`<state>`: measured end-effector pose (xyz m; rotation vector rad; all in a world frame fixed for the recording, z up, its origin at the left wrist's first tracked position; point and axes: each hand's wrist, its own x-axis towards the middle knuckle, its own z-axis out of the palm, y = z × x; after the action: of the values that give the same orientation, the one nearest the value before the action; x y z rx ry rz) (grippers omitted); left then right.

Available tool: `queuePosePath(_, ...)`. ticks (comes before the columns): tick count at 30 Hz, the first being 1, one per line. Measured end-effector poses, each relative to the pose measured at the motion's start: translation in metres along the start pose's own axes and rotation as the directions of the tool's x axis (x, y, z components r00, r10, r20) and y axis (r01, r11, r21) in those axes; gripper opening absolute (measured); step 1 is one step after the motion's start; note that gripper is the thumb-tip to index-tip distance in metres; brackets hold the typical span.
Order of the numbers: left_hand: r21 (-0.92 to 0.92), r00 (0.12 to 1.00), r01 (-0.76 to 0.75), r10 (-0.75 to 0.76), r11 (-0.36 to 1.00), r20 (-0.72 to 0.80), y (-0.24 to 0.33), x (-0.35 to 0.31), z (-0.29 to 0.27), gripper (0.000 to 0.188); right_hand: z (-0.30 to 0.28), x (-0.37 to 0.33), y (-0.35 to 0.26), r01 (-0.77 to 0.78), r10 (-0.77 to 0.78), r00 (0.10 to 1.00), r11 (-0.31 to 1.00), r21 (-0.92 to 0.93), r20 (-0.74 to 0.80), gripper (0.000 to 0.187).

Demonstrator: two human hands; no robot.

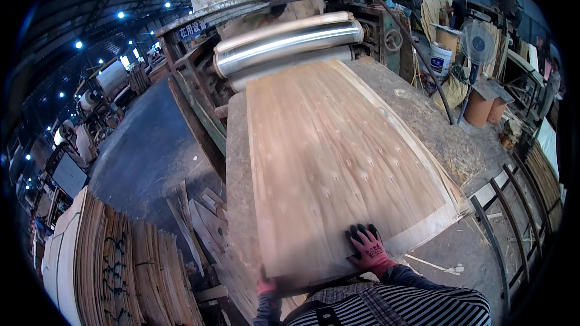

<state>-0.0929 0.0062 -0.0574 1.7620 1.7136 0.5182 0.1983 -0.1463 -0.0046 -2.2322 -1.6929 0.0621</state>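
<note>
Wood sheet [338,163] lies flat on the table [237,163] in front of me, long side running away from me, far end at the metal rollers [290,48]; can't tell if it touches them. Pale strip [423,229] shows along its right side and near right corner, maybe another layer below, can't tell.

My right hand [368,250], in a pink glove with dark fingertips, is palm down on the near part of the sheet, fingers spread, nothing gripped. My left hand [266,282] is at the near left corner; mostly hidden, so can't tell if it pinches the edge or only rests there.

Handling, my guess: thin, light for its area, springy, floppy if lifted by one end. Likely to split along the grain, and edges and corners probably chip first. Knots look like weak spots. Surface looks dry, so gloves should grip okay, splinters possible. Best hold: both near corners, thumbs on top, fingers under, hands wide apart; flat palm for steadying, no hard poking mid-sheet.

Stacked sheets [115,259] stand to my left, metal rack [513,220] to my right.
</note>
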Motion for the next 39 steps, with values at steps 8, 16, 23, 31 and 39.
queuePosePath(8,0.033,0.998,0.006,-0.004,0.999,-0.057,-0.004,-0.001,0.004,0.055,0.002,0.002,0.001,0.030,-0.030,0.999,0.999,-0.010,-0.033,0.064)
queuePosePath(16,0.061,1.000,-0.015,0.016,0.998,-0.009,-0.007,0.003,0.005,0.055,0.002,0.001,0.001,-0.005,0.005,1.000,1.000,0.000,-0.005,0.064)
queuePosePath(23,0.101,0.999,-0.037,0.037,0.994,0.003,-0.009,0.003,0.003,0.057,-0.001,0.003,-0.001,0.005,-0.005,1.000,1.000,-0.004,-0.026,0.062)
queuePosePath(31,-0.008,0.992,0.043,-0.041,0.999,0.122,0.038,-0.013,-0.019,0.056,-0.001,0.003,0.000,-0.005,0.005,1.000,1.000,0.010,-0.018,0.060)
queuePosePath(39,0.044,0.999,0.020,-0.021,0.999,0.028,0.018,-0.008,-0.010,0.054,0.001,0.004,-0.002,0.001,0.000,0.999,1.000,0.010,-0.044,0.061)
